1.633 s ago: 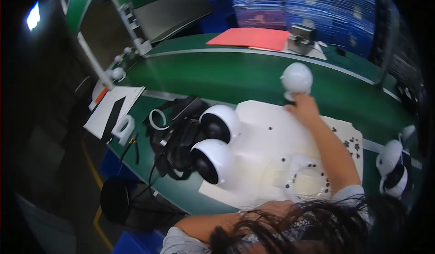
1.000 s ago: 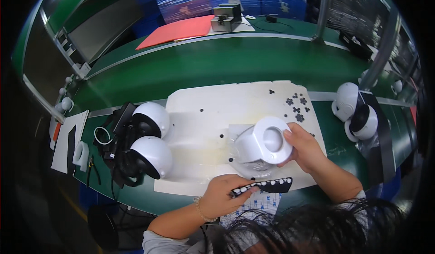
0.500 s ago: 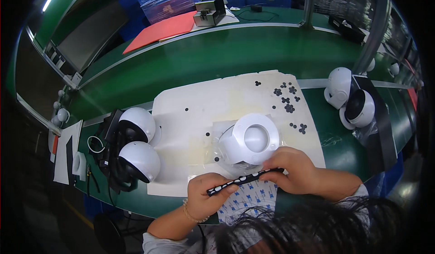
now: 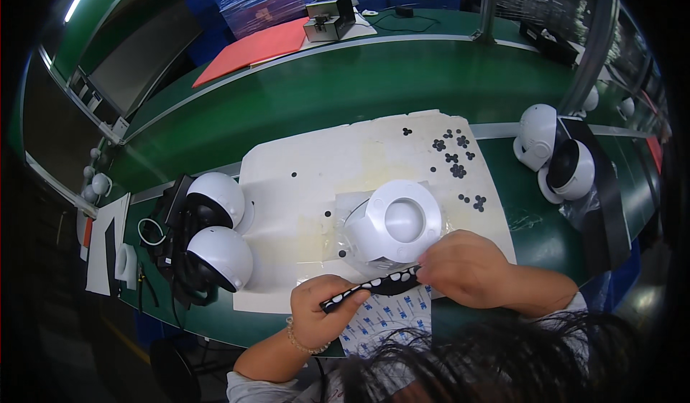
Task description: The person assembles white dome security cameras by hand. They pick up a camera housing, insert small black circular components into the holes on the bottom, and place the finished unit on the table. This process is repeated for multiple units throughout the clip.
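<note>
My left hand (image 4: 321,311) pinches the left end of a black strip of small pads (image 4: 374,286) at the near edge of a white foam sheet (image 4: 302,180). The strip's right end is gripped by my right hand (image 4: 466,266). Just beyond the strip, a white dome camera body (image 4: 394,227) lies on the sheet with its round base turned up. A white backing sheet with blue print (image 4: 384,317) lies under my hands.
Two white dome cameras (image 4: 215,223) rest on black cables at the left of the sheet, two more (image 4: 557,155) stand at the right. Small black pads (image 4: 453,159) dot the sheet's far right corner. A green conveyor belt (image 4: 323,94) runs behind, with a red mat (image 4: 251,47).
My right hand carried the dome camera from the belt onto the foam sheet and let it go. It then joined my left hand on the black strip.
</note>
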`<state>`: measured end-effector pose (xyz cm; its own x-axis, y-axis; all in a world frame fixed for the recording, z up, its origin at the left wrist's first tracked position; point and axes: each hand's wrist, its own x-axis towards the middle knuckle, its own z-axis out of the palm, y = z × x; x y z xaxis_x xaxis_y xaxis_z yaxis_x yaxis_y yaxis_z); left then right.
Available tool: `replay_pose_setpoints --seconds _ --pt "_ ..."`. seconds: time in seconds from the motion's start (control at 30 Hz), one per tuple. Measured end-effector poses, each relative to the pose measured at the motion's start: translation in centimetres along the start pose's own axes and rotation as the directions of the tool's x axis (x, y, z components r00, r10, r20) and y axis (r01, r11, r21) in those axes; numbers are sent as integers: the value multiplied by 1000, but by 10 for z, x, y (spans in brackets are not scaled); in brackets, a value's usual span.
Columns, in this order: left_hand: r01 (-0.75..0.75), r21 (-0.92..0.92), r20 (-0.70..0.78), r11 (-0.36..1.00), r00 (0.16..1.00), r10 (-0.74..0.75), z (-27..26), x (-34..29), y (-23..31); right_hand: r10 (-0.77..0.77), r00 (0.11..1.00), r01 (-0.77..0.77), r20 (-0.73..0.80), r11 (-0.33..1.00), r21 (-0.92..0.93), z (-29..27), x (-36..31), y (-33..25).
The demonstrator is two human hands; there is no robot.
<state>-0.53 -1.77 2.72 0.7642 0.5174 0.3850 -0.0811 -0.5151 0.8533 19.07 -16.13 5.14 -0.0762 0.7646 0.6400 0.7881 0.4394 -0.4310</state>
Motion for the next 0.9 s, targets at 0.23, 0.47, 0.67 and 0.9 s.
replay_pose_setpoints --seconds 0.23,0.47,0.67,0.9 --pt "185 -31 15 982 983 -184 -2 -2 7 -76 984 90 163 993 -82 -12 3 -2" --pt "-71 61 13 996 997 70 5 0 6 -38 989 60 -145 987 151 26 22 -21" --pt "-94 55 -2 994 996 95 8 0 4 -205 976 205 -67 979 -6 27 12 -17" --pt "-1 79 20 997 1000 -1 9 -3 4 -251 968 251 -21 968 -17 29 6 -14"
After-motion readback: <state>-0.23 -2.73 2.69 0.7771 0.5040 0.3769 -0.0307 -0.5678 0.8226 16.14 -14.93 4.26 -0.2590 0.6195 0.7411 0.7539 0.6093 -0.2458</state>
